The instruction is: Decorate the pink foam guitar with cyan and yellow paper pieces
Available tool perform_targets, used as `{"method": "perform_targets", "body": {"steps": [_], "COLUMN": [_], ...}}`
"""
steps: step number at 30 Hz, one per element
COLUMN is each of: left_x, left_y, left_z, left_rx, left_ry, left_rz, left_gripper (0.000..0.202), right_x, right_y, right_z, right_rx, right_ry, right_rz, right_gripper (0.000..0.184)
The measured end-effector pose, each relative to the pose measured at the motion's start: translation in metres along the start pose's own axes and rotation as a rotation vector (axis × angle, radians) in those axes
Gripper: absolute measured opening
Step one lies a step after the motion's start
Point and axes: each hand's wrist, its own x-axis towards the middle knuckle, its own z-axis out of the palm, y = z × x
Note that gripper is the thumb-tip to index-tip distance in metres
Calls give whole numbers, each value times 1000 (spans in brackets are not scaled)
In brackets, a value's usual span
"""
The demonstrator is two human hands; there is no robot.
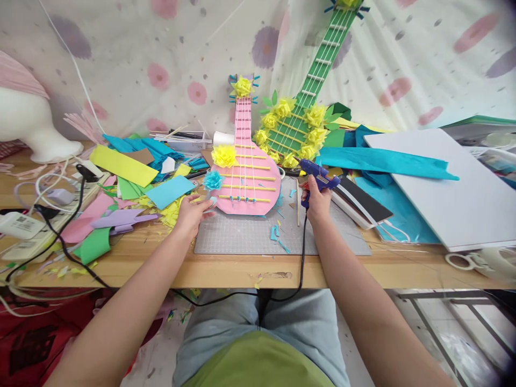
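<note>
My right hand [317, 200] is wrapped around the handle of a blue hot glue gun [320, 174], its nozzle pointing up and left. A black cord hangs from the gun. At the lower left edge of a pink paper guitar [250, 207], my left hand [189, 216] has its fingers stretched apart. A small pale blue piece [213, 201] shows at those fingertips; whether they grip it I cannot tell. On the guitar's left side sit a yellow paper flower [224, 156] and a blue paper flower [213, 180]. The guitar leans upright over a grey cutting mat [242, 239].
A larger green paper guitar [322, 64] with yellow flowers leans behind. Coloured paper scraps [121, 217] and a power strip [48, 228] crowd the left. To the right lie a white board [439, 188], blue crepe paper [382, 161] and tape rolls [500, 263].
</note>
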Motion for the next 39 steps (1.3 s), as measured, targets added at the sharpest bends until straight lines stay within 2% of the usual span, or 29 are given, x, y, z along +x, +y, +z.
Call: {"method": "perform_targets", "body": {"steps": [6, 11, 24, 29, 39], "left_x": [6, 6, 21, 25, 21], "left_y": [7, 13, 10, 11, 14], "left_z": [8, 14, 16, 18, 23], "left_rx": [-2, 113, 131, 148, 151], "left_ry": [-14, 36, 154, 200, 215], "left_rz": [-73, -120, -147, -163, -157], "left_gripper": [39, 36, 16, 17, 16], "right_x": [0, 0, -2, -1, -3], "right_y": [3, 3, 0, 2, 0], "right_z": [0, 0, 2, 2, 2], "right_rx": [-27, -33, -43, -45, -27], "right_ry": [5, -21, -23, -20, -33], "right_rz": [10, -6, 14, 13, 9], "right_gripper": [40, 38, 38, 39, 38]}}
